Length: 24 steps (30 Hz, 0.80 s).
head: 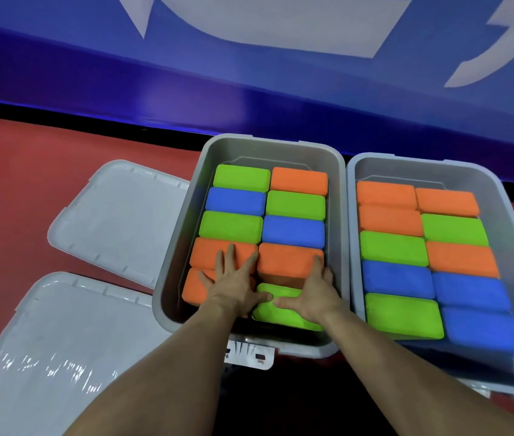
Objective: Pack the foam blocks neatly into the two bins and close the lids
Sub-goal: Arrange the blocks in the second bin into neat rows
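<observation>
Both hands work inside the left grey plastic bin (172,247), at its near end. Left hand (233,283) lies flat, fingers spread, on the orange foam blocks (208,256); right hand (310,295) presses w/ straight fingers on the near-right lime-green foam block (281,313), which sits lower than its neighbours. Judgement: push evenly till level w/ the row, no tilt. Right grey bin (513,221) looks full. Two pale grey lids (117,209) lie on the red surface, left of the bins, not yet on.

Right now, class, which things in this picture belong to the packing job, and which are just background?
Job: left bin, right bin, foam blocks, two lids, left hand, right hand.
Background: blue banner, red floor.
</observation>
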Available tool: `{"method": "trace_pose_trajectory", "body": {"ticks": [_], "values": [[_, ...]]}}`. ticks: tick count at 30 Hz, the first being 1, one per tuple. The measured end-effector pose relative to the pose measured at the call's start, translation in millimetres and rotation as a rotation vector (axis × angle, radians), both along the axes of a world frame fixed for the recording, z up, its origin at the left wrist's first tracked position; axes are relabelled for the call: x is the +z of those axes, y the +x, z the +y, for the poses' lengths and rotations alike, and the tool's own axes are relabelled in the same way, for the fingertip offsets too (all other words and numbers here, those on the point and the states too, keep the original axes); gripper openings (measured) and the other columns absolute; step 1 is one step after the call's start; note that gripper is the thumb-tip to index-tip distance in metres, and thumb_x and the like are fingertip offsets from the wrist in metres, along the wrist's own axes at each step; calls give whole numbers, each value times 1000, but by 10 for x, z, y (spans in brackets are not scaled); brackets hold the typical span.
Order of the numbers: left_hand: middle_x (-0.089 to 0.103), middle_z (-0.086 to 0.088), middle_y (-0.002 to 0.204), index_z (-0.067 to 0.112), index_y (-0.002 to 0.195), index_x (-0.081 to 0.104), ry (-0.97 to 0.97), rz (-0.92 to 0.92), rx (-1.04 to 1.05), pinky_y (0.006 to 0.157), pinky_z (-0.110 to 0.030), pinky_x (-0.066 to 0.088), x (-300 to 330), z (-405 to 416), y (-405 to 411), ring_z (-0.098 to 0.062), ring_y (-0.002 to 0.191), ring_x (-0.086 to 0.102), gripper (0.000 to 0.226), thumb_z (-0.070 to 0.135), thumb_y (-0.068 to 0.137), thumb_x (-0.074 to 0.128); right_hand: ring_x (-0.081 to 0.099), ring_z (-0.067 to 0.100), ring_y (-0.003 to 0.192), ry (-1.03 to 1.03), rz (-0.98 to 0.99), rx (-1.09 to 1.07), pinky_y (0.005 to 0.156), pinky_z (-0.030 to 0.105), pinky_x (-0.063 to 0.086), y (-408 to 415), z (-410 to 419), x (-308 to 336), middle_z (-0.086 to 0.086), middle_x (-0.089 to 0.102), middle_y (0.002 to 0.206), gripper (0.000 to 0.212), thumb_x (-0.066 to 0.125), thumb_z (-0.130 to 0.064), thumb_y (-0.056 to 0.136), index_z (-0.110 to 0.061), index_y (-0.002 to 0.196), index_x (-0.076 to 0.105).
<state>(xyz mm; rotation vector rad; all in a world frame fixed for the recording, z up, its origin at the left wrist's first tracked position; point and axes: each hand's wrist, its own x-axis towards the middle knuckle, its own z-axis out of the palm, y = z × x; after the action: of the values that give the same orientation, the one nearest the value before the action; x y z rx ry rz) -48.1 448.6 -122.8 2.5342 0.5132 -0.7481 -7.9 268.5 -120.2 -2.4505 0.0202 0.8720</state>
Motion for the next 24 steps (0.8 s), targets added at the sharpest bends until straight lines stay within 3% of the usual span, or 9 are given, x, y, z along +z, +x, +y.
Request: {"method": "trace_pose_trajectory", "body": {"ticks": [4,7,9,12,17,24], "values": [[-22,2,168,57,156,6,-5,1,27,116,-74,-3,-4,-1,25,-27,155,-21,103,64,79,74,16,29,145,-179,-290,362,120,43,24,-81,-14,44,7,9,158,110,84,-67,61,-33,147,26],[-22,4,168,57,155,1,-2,-8,42,117,-73,-4,-25,-2,14,-25,155,-21,105,65,80,73,-2,30,152,-260,-276,539,124,53,7,-72,-58,1,7,-3,164,90,80,-70,63,-38,136,39],[-23,6,168,57,155,-1,-3,-18,48,117,-71,-6,-50,15,-6,-22,155,-22,105,68,80,71,-16,29,154,-266,-238,614,123,61,4,-47,-61,0,4,-18,166,89,82,-64,68,-36,140,39],[-26,9,167,57,155,-4,-20,-11,51,118,-68,-8,-78,33,-35,-19,154,-25,102,71,82,66,-27,24,152,-242,-164,713,121,66,12,0,-55,22,-5,-35,162,93,86,-45,73,-34,148,32],[-27,7,166,56,156,-5,-12,-40,43,117,-69,-9,-130,55,-50,-19,153,-26,94,76,86,54,-25,26,153,-194,-184,734,117,58,33,60,-48,61,-6,-31,164,82,79,-35,86,-28,152,30],[-26,7,167,55,156,-4,10,-59,56,117,-71,-8,-166,33,-74,-19,153,-26,84,75,92,46,-23,26,153,-244,-243,745,119,63,24,35,-67,-29,-4,-27,165,84,70,-37,93,-29,159,20]]}}
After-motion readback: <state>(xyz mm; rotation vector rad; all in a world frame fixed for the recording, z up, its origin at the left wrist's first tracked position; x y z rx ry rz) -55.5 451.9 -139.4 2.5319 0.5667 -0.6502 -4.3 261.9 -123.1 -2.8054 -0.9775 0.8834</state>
